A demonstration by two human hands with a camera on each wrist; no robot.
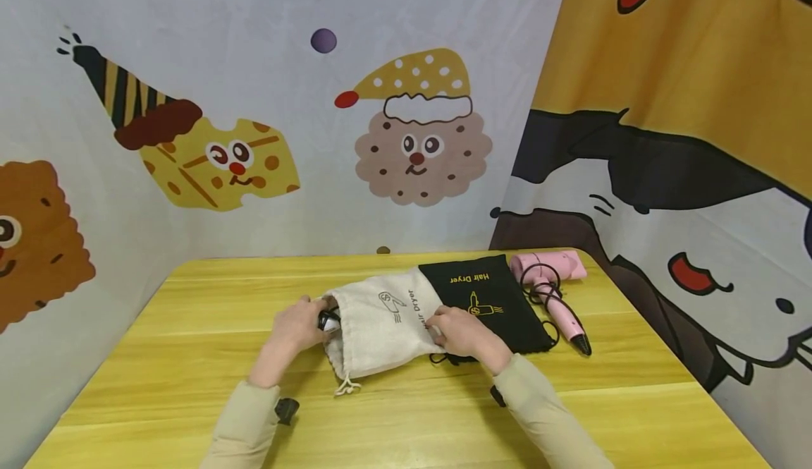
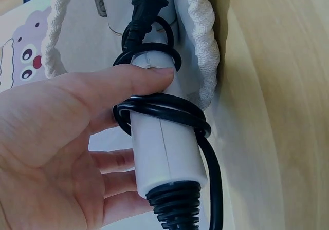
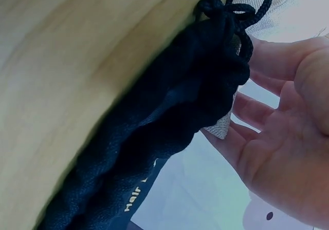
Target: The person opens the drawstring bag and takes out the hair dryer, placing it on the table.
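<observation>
A white drawstring bag (image 1: 380,342) printed "Hair Dryer" lies on its side on the table, its mouth to the left. In that mouth, my left hand (image 1: 293,328) grips the white handle (image 2: 167,160) of a hair dryer, thumb across the top and fingers beneath. A black cord (image 2: 159,107) is wound around the handle, with its plug (image 2: 146,9) tucked near the barrel. The barrel's far end is hidden inside the bag. At the closed end, my right hand (image 1: 466,333) pinches the bag's corner (image 3: 222,125), over the edge of a black drawstring bag (image 1: 510,328).
The black bag lies partly beneath the white one, to its right. Beside it rests a pink hair dryer (image 1: 561,314) with a black cord looped about it. The yellow wooden table (image 1: 406,419) ends at a cartoon-printed curtain (image 1: 254,236) behind.
</observation>
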